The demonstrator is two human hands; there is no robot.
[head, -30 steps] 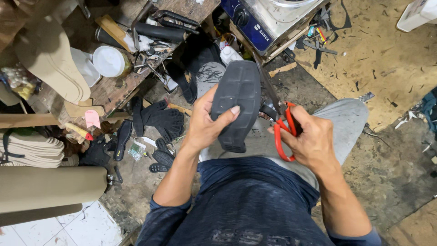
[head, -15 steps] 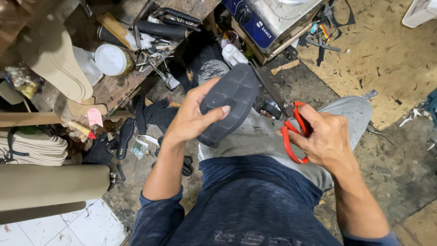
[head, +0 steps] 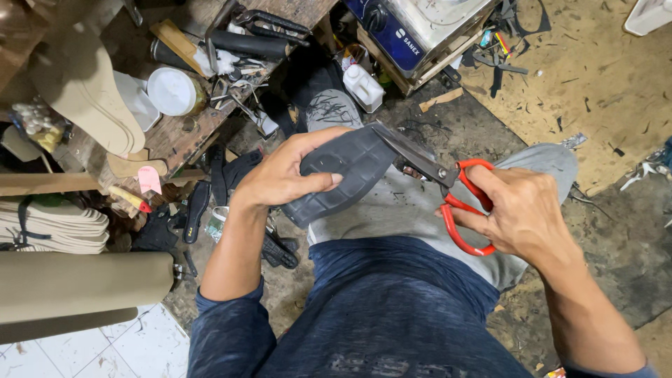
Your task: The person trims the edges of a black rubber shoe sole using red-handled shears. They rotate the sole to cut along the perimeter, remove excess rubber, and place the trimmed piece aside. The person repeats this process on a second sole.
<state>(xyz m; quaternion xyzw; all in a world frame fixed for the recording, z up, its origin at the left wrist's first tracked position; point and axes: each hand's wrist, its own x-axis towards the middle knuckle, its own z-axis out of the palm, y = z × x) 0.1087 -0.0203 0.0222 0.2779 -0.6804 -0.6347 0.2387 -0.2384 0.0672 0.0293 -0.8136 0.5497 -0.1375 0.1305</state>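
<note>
Sole tilted flatter, scissors moved in: your left hand (head: 283, 175) grips black sole (head: 343, 175); right hand (head: 521, 213) clasps red-handled scissors (head: 455, 189), blades at its edge.

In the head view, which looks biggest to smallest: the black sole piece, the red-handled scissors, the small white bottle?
1. Black sole piece
2. Red-handled scissors, nearly as long but slimmer
3. Small white bottle, which lies farther from the camera, so its rank is less sure

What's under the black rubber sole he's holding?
Under the black rubber sole is the grey-trousered lap; the left hand grips it from the side, scissors in the right hand meet its edge. Its underside is hidden.
</note>
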